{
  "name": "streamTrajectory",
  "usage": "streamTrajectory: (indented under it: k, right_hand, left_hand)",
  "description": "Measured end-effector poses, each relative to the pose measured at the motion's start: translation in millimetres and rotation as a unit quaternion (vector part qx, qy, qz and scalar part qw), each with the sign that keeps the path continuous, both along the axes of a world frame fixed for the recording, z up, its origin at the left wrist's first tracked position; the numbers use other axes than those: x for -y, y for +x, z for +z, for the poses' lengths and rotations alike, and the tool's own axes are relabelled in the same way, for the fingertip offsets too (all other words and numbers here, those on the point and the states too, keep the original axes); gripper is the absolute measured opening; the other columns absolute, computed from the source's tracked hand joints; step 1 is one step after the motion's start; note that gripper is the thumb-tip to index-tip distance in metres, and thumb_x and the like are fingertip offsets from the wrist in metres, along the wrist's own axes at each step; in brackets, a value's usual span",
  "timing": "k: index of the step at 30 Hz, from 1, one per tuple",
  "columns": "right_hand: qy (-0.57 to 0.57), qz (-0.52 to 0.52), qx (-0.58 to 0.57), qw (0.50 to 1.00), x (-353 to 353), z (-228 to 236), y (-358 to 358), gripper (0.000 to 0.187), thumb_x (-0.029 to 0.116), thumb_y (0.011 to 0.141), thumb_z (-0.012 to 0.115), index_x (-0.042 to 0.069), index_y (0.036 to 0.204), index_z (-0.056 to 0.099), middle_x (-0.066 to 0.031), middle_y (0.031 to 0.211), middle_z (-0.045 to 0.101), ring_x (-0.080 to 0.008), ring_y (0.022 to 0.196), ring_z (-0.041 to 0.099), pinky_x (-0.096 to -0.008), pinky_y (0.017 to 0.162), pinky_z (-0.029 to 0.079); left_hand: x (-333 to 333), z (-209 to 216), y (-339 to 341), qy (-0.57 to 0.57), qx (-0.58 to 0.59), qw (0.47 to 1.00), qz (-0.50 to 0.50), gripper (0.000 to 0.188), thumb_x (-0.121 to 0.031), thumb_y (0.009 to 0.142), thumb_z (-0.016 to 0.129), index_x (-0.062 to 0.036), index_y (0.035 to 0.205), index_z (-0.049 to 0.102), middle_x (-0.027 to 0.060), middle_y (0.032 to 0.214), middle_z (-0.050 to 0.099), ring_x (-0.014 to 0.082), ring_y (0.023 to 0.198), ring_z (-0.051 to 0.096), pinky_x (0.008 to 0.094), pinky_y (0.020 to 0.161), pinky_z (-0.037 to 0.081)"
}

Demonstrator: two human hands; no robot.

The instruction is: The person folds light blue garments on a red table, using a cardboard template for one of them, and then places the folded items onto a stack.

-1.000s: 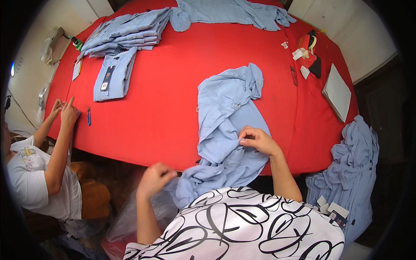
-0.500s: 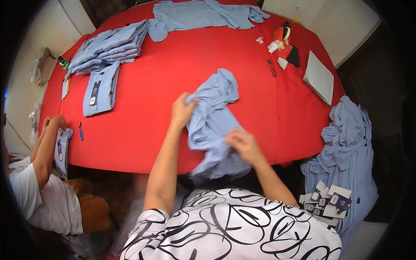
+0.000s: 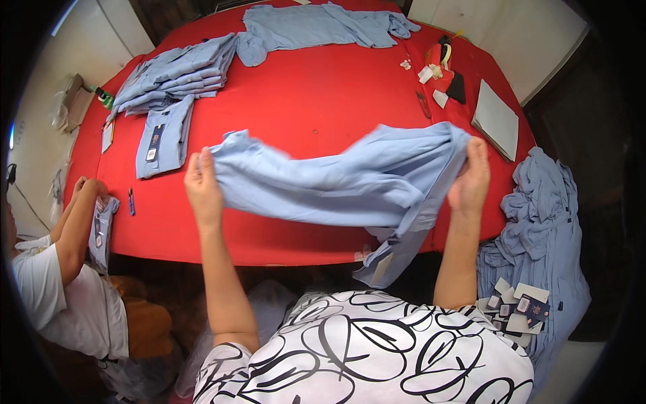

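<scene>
A light blue shirt [image 3: 330, 185] is stretched between my two hands above the front of the red-covered table [image 3: 296, 101]. My left hand [image 3: 203, 182] pinches one end of the cloth. The opposite end is gripped by my right hand [image 3: 471, 178], close to the table's right side. Between them the fabric sags in loose folds. A strip with a pale label-like patch dangles from the shirt past the table's front edge, left of my right forearm.
Folded blue shirts [image 3: 175, 74] lie stacked at the far left, with a tagged folded shirt [image 3: 161, 145] before them. Another shirt [image 3: 323, 27] lies spread at the back. Unfolded shirts [image 3: 538, 202] and tags [image 3: 515, 310] are piled right. A co-worker [image 3: 74, 269] handles a bagged shirt at left.
My hands have moved far apart, left and right, pulling the bunched shirt out wide. My right hand has also risen. The co-worker's hands have barely shifted.
</scene>
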State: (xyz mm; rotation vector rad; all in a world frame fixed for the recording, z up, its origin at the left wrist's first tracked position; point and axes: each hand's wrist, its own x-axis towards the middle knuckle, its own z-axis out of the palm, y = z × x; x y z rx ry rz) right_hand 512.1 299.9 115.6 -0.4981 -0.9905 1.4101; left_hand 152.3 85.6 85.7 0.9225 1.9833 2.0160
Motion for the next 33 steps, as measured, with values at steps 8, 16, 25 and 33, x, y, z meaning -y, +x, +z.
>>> streamTrajectory:
  k: [8, 16, 25, 33]
  right_hand:
    - [0.232, 0.141, 0.025, 0.962, -10, 88, 54, 0.019, 0.024, 0.106, 0.043, 0.008, 0.097, 0.048, -0.0037, 0.08, 0.056, -0.0122, 0.07, 0.058, -0.0294, 0.068, 0.053]
    - [0.082, -0.006, 0.391, 0.917, -174, 40, -78, 0.031, 0.035, 0.098, 0.059, 0.006, 0.109, 0.064, 0.0012, 0.088, 0.061, -0.0088, 0.07, 0.053, -0.0255, 0.057, 0.044]
    - [0.151, -0.038, 0.727, 0.668, 13, -107, 0, 0.057, 0.035, 0.081, 0.075, 0.001, 0.122, 0.056, -0.0195, 0.118, 0.055, -0.038, 0.115, 0.051, -0.0447, 0.096, 0.045]
    - [0.124, 0.061, 0.713, 0.688, 38, -127, 35, 0.039, 0.012, 0.081, 0.071, 0.005, 0.115, 0.052, -0.0162, 0.1, 0.059, -0.0373, 0.089, 0.058, -0.0452, 0.08, 0.049]
  left_hand:
    - [120, 60, -132, 0.176, -0.03, 0.965, -0.19, 0.052, -0.049, 0.101, 0.047, -0.0005, 0.119, 0.053, 0.0177, 0.111, 0.062, 0.0288, 0.098, 0.066, 0.0457, 0.091, 0.054]
    - [-92, 92, -192, -0.193, -0.036, 0.98, -0.029, 0.069, -0.047, 0.094, 0.062, 0.0009, 0.142, 0.047, 0.0147, 0.131, 0.058, 0.024, 0.099, 0.059, 0.0335, 0.09, 0.046]
    - [54, -80, -24, -0.405, -0.149, 0.897, 0.094, 0.066, -0.047, 0.085, 0.072, 0.0022, 0.125, 0.053, 0.0211, 0.122, 0.055, 0.0382, 0.114, 0.053, 0.0479, 0.095, 0.043]
    - [137, -120, 51, -0.469, -0.231, 0.844, 0.116, 0.043, -0.034, 0.086, 0.073, 0.0014, 0.105, 0.055, 0.0189, 0.101, 0.055, 0.0369, 0.097, 0.053, 0.045, 0.087, 0.043]
